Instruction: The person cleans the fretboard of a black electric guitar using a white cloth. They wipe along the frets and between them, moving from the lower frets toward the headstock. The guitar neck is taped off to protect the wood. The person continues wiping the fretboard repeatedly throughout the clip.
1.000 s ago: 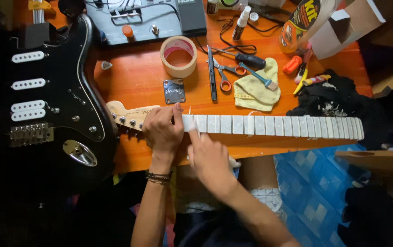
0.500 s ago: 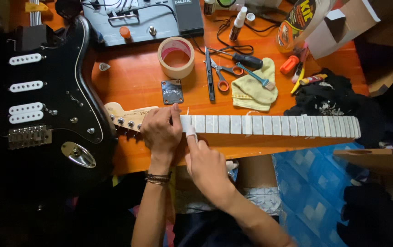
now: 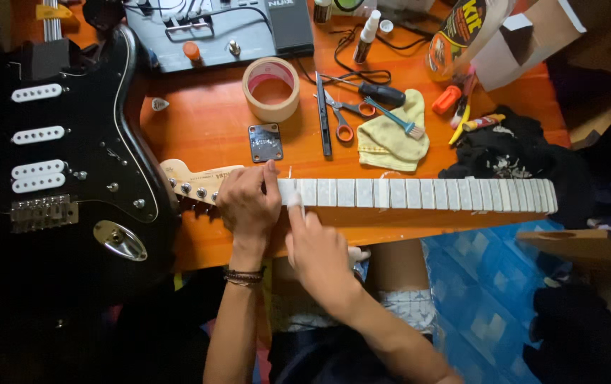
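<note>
A detached guitar neck [image 3: 419,193] lies across the orange table [image 3: 206,128], its fretboard covered in pale tape strips, its headstock [image 3: 191,183] pointing left. My left hand [image 3: 248,203] grips the neck near the nut, just right of the tuners. My right hand [image 3: 318,245] is beside it, its forefinger wrapped in something white and pressed on the first taped frets. A black electric guitar body [image 3: 71,156] with white pickups lies at the left.
Behind the neck lie a roll of masking tape [image 3: 271,89], a metal neck plate [image 3: 265,142], scissors [image 3: 341,117], a screwdriver [image 3: 376,91], a yellow cloth [image 3: 394,135] with a small brush, a grey pedal unit [image 3: 220,32], and a black cloth [image 3: 511,153].
Little has changed. My right forefinger has shifted slightly along the first taped frets; my left hand keeps its hold on the neck.
</note>
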